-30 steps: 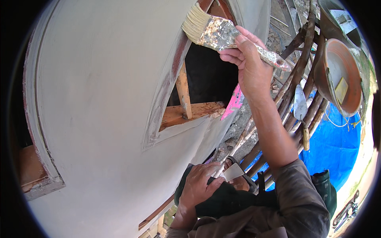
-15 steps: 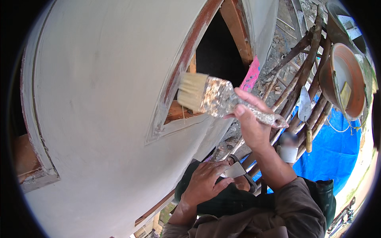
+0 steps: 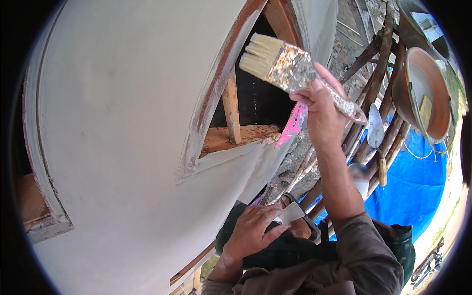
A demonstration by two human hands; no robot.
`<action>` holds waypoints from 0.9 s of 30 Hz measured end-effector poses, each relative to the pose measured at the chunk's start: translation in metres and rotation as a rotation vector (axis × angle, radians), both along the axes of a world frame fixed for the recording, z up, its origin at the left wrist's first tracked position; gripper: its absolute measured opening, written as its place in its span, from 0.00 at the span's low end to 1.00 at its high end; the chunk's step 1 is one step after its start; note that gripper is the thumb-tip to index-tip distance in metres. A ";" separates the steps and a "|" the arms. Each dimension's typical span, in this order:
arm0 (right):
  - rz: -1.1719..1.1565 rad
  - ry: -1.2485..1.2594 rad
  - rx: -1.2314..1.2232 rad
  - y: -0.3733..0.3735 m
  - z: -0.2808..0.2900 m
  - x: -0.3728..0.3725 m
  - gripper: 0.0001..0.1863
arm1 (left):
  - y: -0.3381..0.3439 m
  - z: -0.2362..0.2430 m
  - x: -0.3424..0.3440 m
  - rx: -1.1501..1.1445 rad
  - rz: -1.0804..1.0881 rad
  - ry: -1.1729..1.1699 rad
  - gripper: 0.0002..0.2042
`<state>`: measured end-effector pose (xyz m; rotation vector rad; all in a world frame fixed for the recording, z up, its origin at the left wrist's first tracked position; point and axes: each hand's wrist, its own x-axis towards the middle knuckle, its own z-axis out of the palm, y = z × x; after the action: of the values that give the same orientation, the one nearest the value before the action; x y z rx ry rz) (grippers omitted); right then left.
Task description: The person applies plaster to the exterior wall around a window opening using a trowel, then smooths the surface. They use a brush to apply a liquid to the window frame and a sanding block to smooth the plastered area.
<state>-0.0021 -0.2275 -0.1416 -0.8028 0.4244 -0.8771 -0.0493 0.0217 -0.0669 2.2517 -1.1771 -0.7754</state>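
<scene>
My right hand [image 3: 324, 110] grips a wide paintbrush [image 3: 291, 64] by its handle, raised in front of the window opening [image 3: 258, 101]. Its pale bristles point up and left, and the ferrule is spattered with rust and paint. The bristles appear apart from the grey plastered wall [image 3: 118, 123]. Lower down, my left hand [image 3: 253, 228] is closed around a small scraper with a flat pale blade [image 3: 291, 213], close to my dark trousers. The scraper's other end is hidden under the fingers.
Wooden poles [image 3: 378, 83] form a scaffold at the right. On it rest an orange-brown basin [image 3: 402, 91], a trowel [image 3: 375, 128] and a white cup [image 3: 360, 187]. Blue tarp [image 3: 408, 182] spreads below. A pink strip [image 3: 293, 124] juts by the window's wooden sill [image 3: 216, 140].
My right hand has lifted the paintbrush up and to the right, uncovering more of the sill and an upright wooden piece. My left hand stays nearly where it was, still gripping the scraper.
</scene>
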 end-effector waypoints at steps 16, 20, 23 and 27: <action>-0.437 1.793 -0.787 -0.371 -0.081 -0.230 0.21 | -0.004 -0.009 0.006 0.000 -0.027 -0.021 0.18; -0.228 1.653 -0.808 -0.392 -0.104 -0.250 0.19 | 0.001 -0.013 0.007 -0.021 0.000 -0.032 0.19; -0.632 0.931 -0.667 -0.296 -0.041 -0.188 0.18 | 0.004 -0.014 0.005 -0.045 0.000 -0.054 0.19; -0.213 0.089 -0.263 -0.161 -0.016 -0.090 0.23 | 0.000 -0.011 0.000 -0.060 -0.020 -0.060 0.18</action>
<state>-0.0918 -0.3884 -0.1573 -1.0546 0.4849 -1.1137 -0.0495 0.0217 -0.0782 2.2308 -1.2355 -0.6755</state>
